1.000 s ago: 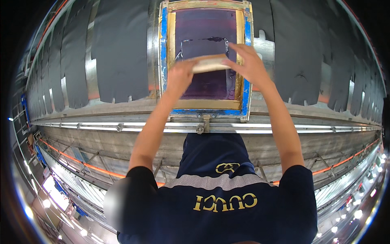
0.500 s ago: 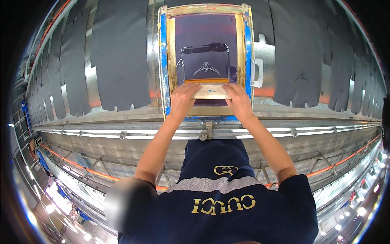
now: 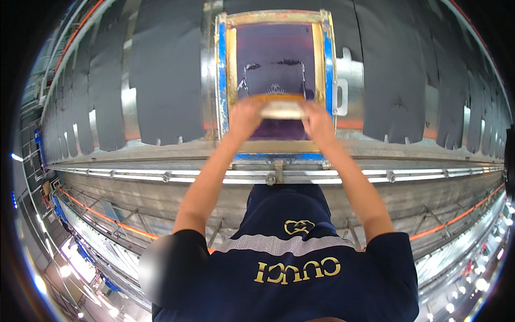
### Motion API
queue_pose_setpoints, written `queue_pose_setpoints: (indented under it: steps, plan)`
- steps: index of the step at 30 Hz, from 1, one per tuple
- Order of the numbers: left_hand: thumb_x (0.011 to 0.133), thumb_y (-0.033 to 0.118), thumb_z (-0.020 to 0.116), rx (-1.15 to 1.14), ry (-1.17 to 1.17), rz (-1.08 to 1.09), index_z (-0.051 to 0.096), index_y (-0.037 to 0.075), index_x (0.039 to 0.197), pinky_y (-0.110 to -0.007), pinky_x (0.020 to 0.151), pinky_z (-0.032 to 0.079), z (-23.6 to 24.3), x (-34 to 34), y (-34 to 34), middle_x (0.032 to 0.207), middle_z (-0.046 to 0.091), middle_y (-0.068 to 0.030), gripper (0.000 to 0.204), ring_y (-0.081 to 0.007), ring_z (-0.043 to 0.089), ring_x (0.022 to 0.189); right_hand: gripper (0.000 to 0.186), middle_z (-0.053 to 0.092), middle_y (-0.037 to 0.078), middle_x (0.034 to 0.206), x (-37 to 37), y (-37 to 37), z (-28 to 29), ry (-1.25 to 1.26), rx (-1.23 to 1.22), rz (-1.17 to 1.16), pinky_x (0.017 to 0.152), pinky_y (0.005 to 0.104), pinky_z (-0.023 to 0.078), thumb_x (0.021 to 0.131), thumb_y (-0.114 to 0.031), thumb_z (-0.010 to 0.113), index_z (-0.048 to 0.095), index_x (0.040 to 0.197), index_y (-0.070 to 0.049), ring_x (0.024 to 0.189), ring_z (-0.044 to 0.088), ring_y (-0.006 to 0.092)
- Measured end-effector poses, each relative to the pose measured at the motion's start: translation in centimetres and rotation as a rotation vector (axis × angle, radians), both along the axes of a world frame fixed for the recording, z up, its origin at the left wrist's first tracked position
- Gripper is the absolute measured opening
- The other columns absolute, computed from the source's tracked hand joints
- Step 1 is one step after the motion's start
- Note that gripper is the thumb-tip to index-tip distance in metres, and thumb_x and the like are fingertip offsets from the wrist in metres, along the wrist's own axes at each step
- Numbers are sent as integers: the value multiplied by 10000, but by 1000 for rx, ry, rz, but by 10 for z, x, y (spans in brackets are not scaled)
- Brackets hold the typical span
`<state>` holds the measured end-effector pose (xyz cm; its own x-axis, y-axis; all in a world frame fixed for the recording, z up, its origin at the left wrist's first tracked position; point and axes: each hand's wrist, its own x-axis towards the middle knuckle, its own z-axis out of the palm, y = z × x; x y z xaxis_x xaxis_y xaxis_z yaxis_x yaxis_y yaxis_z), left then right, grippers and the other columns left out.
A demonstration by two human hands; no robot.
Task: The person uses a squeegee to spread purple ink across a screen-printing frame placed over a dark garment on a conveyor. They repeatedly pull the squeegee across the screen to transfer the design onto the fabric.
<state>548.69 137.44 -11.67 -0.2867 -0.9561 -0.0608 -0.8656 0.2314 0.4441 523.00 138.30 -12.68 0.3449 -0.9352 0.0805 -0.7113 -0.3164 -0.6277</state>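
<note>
A wooden-handled squeegee (image 3: 284, 110) with an orange blade lies across a screen printing frame (image 3: 222, 80). My left hand (image 3: 247, 117) grips its left end and my right hand (image 3: 317, 119) its right end; both are blurred by motion. The frame has blue and gold sides around a dark purple mesh (image 3: 273, 40). Beyond the blade, the upper part of a pale arched design (image 3: 276, 88) shows; the squeegee hides the rest. Streaks of glossy dark ink (image 3: 289, 62) lie farther up the mesh.
Dark grey fabric pieces (image 3: 169, 75) lie side by side on a long metal-edged table, left and right of the frame. A white handle (image 3: 341, 96) sticks out at the frame's right side. A metal rail (image 3: 214, 174) runs along the near edge, before my body.
Both hands and the squeegee have moved a little away from me, over the lower part of the pale design. The ink band at the far end now looks thinner and broken.
</note>
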Motion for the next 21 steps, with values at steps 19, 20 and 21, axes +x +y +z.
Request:
queue_pose_setpoints:
  steps: [19, 20, 21]
  plan:
    - [643, -70, 684, -263, 287, 69, 710, 72, 1193, -438, 1058, 467, -1, -5, 112, 1285, 679, -81, 568, -322, 598, 1212, 291, 743, 174, 903, -62, -99, -10, -188, 35, -665, 770, 387, 527, 986, -323, 598, 755, 1113, -114, 827, 715, 271]
    - [643, -68, 686, -262, 298, 78, 708, 71, 1195, -438, 1055, 469, 3, 8, 116, 1282, 680, -80, 569, -320, 598, 1213, 289, 747, 164, 908, -50, -95, -6, -234, 52, -668, 771, 387, 528, 989, -317, 598, 754, 1109, -105, 824, 716, 272]
    - [642, -65, 689, -273, 311, 74, 706, 70, 1196, -438, 1052, 472, 6, 20, 119, 1280, 682, -78, 571, -319, 599, 1214, 287, 752, 153, 913, -35, -96, -2, -281, 45, -681, 772, 386, 529, 993, -312, 598, 753, 1105, -97, 821, 716, 273]
